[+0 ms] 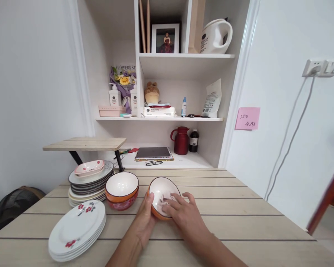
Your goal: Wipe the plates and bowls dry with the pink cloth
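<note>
An orange bowl [169, 182] with a white inside and dark rim is tilted toward me above the front of the table. My left hand [146, 212] grips its left side, thumb over the rim. Inside it, my right hand [183, 215] presses a crumpled whitish tissue [161, 202] against the inner wall, fingers bent over it. To the left sits a stack of bowls [122, 185], the upper one orange and the lower one red. White plates with red flowers [78, 226] are piled nearer to me.
Behind the flowered plates stands a taller plate stack [91, 183] topped by a pink dish [89, 168]. A wooden riser [85, 144] overhangs the table's back left. On the shelf beyond are a laptop [153, 152], glasses [154, 163], a red jug [180, 141] and a dark bottle [194, 141].
</note>
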The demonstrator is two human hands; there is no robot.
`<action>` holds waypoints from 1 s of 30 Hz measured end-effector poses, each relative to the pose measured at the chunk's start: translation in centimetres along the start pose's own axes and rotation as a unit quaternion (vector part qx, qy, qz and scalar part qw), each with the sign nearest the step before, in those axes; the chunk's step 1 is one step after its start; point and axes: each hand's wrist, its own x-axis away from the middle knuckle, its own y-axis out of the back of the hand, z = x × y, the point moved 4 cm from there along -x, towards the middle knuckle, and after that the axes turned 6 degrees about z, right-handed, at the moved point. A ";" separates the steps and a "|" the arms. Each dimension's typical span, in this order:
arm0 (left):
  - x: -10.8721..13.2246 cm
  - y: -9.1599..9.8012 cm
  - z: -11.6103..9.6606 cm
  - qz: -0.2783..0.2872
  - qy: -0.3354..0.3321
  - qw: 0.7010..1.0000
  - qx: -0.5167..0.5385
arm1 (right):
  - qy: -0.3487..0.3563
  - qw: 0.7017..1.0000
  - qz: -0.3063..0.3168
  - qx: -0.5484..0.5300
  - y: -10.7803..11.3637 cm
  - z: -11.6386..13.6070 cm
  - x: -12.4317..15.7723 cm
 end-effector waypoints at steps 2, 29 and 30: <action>0.0 0.0 -0.2 0.004 -0.018 1.000 0.019 | -0.004 1.000 0.000 -0.004 -0.1 0.8 0.0; 1.5 -1.4 -0.4 0.010 -0.070 0.990 -0.125 | -0.020 0.996 0.068 -0.044 0.6 1.1 -0.2; 1.5 -1.4 -0.5 0.009 -0.073 0.990 -0.120 | -0.008 0.995 0.062 -0.075 0.8 1.4 0.0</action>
